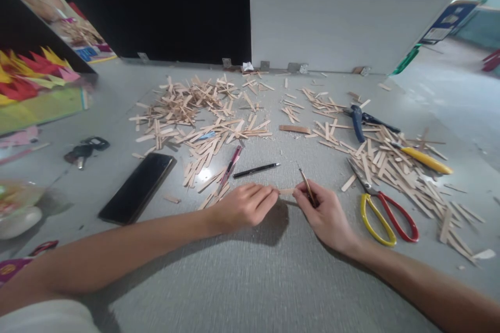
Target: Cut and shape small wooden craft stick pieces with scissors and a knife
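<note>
Head view. Pinching a short wooden stick piece (286, 191) low over the desk (253, 270), a little below centre. Gripping from 9 o'clock with the left hand (244, 205), fingers pressed together on its end. Gripping from 3 o'clock with the right hand (324, 213), also clamping a thin pencil-like tool (307, 184) that points to 11 o'clock.

Better to keep both pinches near the ends, hold the piece level, and rest the wrists on the desk.

Nearby, a black pen (255, 170) at 12 o'clock, scissors (385, 213) at 3 o'clock, a heap of sticks (187, 109) at 11 o'clock.
</note>
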Motion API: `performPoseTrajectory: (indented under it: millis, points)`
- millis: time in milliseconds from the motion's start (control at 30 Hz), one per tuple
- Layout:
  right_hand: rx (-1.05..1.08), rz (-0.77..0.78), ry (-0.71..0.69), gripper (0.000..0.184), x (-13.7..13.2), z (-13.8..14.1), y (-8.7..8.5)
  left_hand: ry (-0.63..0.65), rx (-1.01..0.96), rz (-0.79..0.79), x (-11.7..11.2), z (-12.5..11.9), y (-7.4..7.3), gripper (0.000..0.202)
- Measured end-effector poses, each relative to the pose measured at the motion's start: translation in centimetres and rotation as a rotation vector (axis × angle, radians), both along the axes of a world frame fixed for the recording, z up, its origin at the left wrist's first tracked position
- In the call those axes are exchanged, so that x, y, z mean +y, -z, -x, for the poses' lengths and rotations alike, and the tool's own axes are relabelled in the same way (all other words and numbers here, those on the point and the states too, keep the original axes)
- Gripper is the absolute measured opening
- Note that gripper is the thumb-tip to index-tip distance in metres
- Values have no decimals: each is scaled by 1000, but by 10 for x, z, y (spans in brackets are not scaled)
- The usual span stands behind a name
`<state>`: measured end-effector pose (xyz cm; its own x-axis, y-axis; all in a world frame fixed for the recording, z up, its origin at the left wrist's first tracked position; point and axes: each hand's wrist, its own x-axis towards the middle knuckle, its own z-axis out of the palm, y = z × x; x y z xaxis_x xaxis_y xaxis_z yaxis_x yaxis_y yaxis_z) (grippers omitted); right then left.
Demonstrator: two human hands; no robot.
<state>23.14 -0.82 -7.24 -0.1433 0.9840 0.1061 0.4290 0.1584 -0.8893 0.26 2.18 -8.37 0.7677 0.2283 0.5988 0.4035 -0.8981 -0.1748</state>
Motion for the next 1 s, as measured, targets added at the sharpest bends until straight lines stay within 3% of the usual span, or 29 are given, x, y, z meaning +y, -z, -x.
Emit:
performPoseTrajectory:
  millis: [333,1000]
  points:
    - [9,44,-13,29,2,-1,3,-19,94,-120,-1,-3,1,25]
    - [31,65,-72,32,2,1,-1,-70,175,-190,1,-7,-5,30]
